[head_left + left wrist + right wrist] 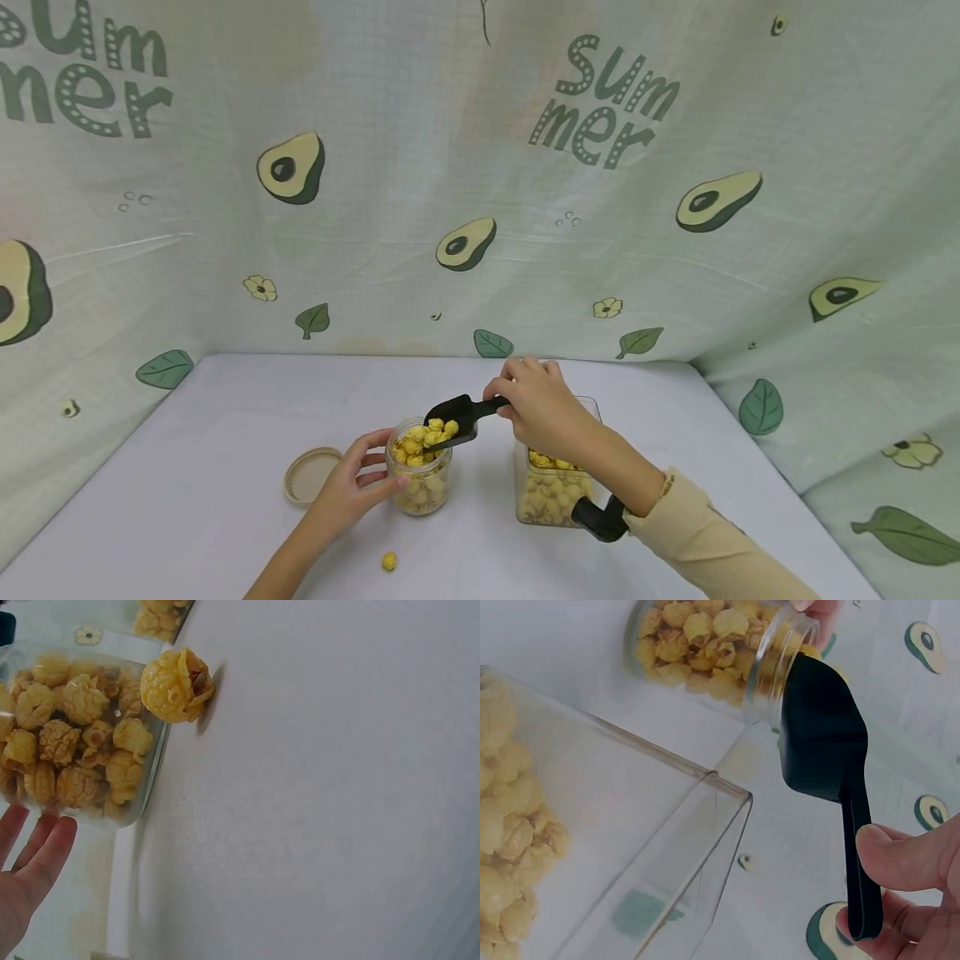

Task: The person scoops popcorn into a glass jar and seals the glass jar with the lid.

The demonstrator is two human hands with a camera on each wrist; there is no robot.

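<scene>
My left hand (348,483) holds a clear round jar (422,497) by its side, thumb in front. Caramel popcorn (408,450) fills the jar up to its mouth. Between thumb and fingers, my right hand (540,404) pinches the handle of a black scoop (821,727). The scoop tilts down to the left and its lip is at the jar's mouth, with several popcorn pieces on it. Partly hidden behind my right forearm stands a clear square container (712,776), also with popcorn inside.
A beige ring-shaped lid (290,482) lies on the white table (255,400), left of the jar. One loose popcorn piece (388,562) sits on the table in front of the jar. Behind the table hangs a cloth (390,292) printed with avocados.
</scene>
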